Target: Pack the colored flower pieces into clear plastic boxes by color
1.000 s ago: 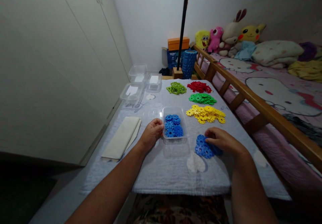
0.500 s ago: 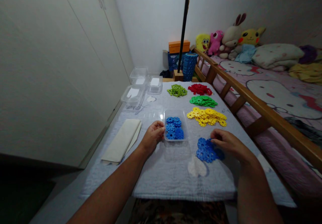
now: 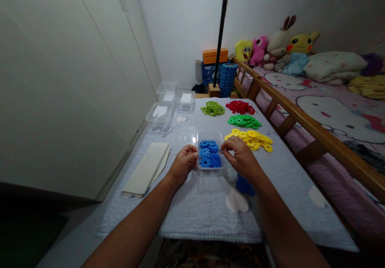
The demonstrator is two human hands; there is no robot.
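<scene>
A clear plastic container [image 3: 209,168] stands on the cloth-covered table, with blue flower-shaped discs [image 3: 205,152] lying in it. My left hand [image 3: 185,160] grips the container's left wall, fingers closed on it. Over the container's right rim, my right hand [image 3: 239,154] pinches a blue disc [image 3: 219,150], seen edge-on. Below my right wrist lies a pile of blue discs [image 3: 244,185], partly hidden by that arm. Just beyond the hand is a heap of yellow discs [image 3: 255,138].
Green [image 3: 244,121], red [image 3: 240,107] and lime discs [image 3: 212,108] lie in heaps farther back. Clear containers [image 3: 159,113] with white paper stand at the back left. A folded cream cloth [image 3: 146,167] lies at left. A wooden bed rail [image 3: 288,119] runs along the right.
My right hand has moved left and away from me, from the blue pile to the container's right rim, carrying a blue disc. My left hand has stayed at the container.
</scene>
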